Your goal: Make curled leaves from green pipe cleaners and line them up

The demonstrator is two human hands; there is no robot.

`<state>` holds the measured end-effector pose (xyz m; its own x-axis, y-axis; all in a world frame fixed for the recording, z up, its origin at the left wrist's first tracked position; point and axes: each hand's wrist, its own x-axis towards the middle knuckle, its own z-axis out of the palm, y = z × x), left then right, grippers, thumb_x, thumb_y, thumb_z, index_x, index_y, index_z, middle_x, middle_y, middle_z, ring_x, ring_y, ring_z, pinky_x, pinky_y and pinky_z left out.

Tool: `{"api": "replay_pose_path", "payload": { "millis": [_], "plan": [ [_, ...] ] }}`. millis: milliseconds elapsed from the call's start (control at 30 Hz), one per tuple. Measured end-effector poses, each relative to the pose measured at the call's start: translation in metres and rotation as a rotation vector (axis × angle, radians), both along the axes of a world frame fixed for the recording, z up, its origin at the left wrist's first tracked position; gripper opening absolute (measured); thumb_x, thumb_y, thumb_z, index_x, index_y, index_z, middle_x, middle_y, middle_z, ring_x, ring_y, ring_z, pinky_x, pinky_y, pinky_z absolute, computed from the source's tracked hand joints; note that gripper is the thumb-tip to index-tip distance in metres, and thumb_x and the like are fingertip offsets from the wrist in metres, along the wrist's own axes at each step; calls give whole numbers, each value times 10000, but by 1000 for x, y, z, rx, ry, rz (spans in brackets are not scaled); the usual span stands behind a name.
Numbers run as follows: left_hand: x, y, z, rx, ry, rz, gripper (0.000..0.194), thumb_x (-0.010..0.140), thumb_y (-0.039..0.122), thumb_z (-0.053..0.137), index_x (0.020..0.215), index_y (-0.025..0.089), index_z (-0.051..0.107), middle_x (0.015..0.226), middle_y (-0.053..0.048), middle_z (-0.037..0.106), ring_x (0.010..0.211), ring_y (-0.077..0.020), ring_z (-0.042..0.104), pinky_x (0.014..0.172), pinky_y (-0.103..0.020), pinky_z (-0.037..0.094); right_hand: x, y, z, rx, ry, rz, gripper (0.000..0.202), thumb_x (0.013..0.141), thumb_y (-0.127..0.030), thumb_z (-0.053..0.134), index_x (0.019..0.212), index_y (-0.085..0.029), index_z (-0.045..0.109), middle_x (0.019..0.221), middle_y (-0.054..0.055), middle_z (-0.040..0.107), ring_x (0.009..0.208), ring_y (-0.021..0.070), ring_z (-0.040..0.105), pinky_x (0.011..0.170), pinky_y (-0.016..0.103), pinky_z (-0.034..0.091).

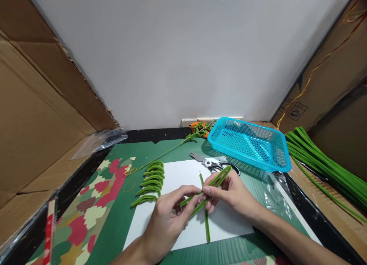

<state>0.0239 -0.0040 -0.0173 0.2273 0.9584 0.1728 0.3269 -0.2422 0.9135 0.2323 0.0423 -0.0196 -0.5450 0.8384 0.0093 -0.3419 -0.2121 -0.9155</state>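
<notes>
Both hands hold a green pipe cleaner (pixel 228 168) bent into a narrow loop, its rounded end pointing up and right. My left hand (pixel 173 209) pinches it near the lower left, thumb against fingertips. With thumb and fingers my right hand (pixel 226 190) grips the middle of the loop. Beneath the hands, another straight green pipe cleaner (pixel 207 226) runs down the white paper (pixel 183 234), its middle hidden by the fingers. Left of the hands, several leaf-shaped pieces of green pipe cleaner (pixel 151 182) lie in a column at the paper's edge.
Scissors (pixel 209 163) lie behind my right hand. A blue perforated basket (pixel 249 160) stands at the back right, beside a bundle of long green pipe cleaners (pixel 323 165). A stem with orange flowers (pixel 197 126) rests at the back. Cardboard walls (pixel 43 73) flank the table.
</notes>
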Motion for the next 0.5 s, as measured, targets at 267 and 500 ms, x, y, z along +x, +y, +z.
{"api": "replay_pose_path", "payload": {
  "millis": [267,500],
  "plan": [
    [2,-1,4,-213,-116,15,214,975,382,731,1085,220,818,860,-46,816,426,-93,668,400,-153,497,3,-3,4,-39,-33,-23,402,786,-481,918,856,-116,763,693,55,765,570,161,733,579,258,637],
    [10,1,9,-385,-227,43,394,901,432,813,1192,190,705,721,-1,732,396,-70,581,375,-136,452,5,-5,6,-38,13,-137,363,768,-430,942,899,-161,737,728,28,772,595,162,750,597,258,648]
  ]
}}
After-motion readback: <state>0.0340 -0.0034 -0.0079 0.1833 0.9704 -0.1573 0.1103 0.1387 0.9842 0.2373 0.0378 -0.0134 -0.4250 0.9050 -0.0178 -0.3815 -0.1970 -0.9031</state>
